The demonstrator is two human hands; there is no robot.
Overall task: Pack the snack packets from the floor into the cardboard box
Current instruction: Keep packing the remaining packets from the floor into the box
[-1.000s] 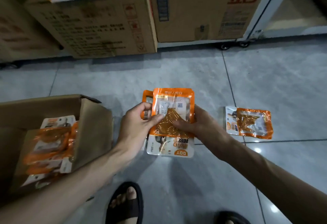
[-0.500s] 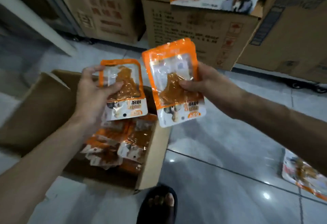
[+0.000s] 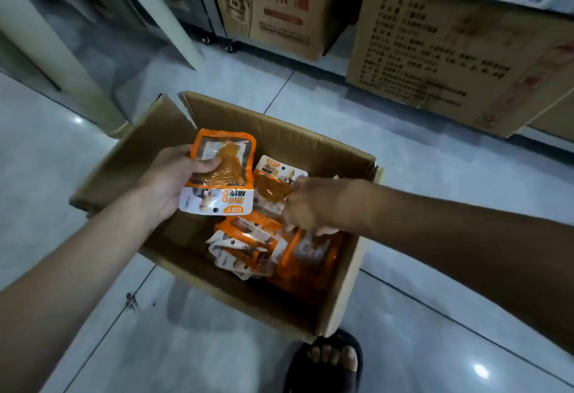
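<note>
The left hand (image 3: 169, 180) has a closed grip on one snack packet (image 3: 222, 172). The thumb lies across the front of it and the fingers are tucked behind. This packet is flat and shiny, with an orange edge, a clear window that shows a brown piece of food, and a white strip with print at the lower end. It is held up over the left part of the open cardboard box (image 3: 310, 144), not yet inside.

The right hand (image 3: 313, 203) reaches down into the box from the right side. Its grip is pinched on a second packet (image 3: 275, 181), holding it by the edge (the fingertips are partly hidden, so how tight the pinch is cannot be told for sure). This packet is the same kind, orange and white with a brown piece inside, and it sits low in the box, just above the pile.

The pile of packets (image 3: 248, 243) lies on the bottom of the box, toward the right and near side. They lie every which way, overlapping, and their plastic looks smooth and crinkly.

The box is plain brown, with rough walls and its flaps folded out. It stands on a floor (image 3: 435, 175) of pale, glossy tiles that shine where the light hits. A foot in a black sandal (image 3: 326, 361) stands just beside the near corner of the box. Bigger brown boxes (image 3: 435, 60) with printed writing stand behind.
</note>
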